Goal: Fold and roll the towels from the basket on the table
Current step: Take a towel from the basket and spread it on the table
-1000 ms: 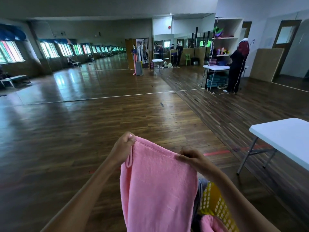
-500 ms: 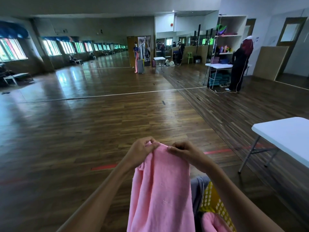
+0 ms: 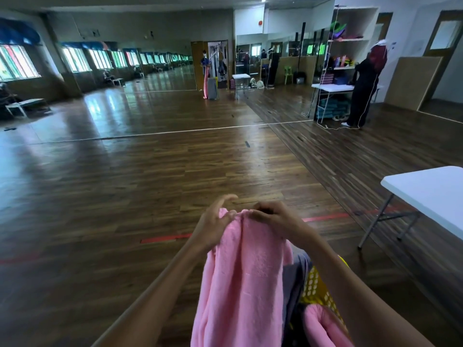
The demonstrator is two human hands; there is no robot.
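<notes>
A large hall with a dark wooden floor (image 3: 125, 196) fills the frame, and a white folding table (image 3: 431, 194) stands at the right edge. In the lower centre, both hands meet at the top of a pink towel (image 3: 240, 271), which hangs down doubled. The right hand (image 3: 273, 219) pinches the top edge with curled fingers. The left hand (image 3: 215, 221) holds the adjoining corner under its thumb, with its upper fingers lifted and curved. At lower right, a yellow basket (image 3: 318, 291) holds a second towel (image 3: 325, 326).
</notes>
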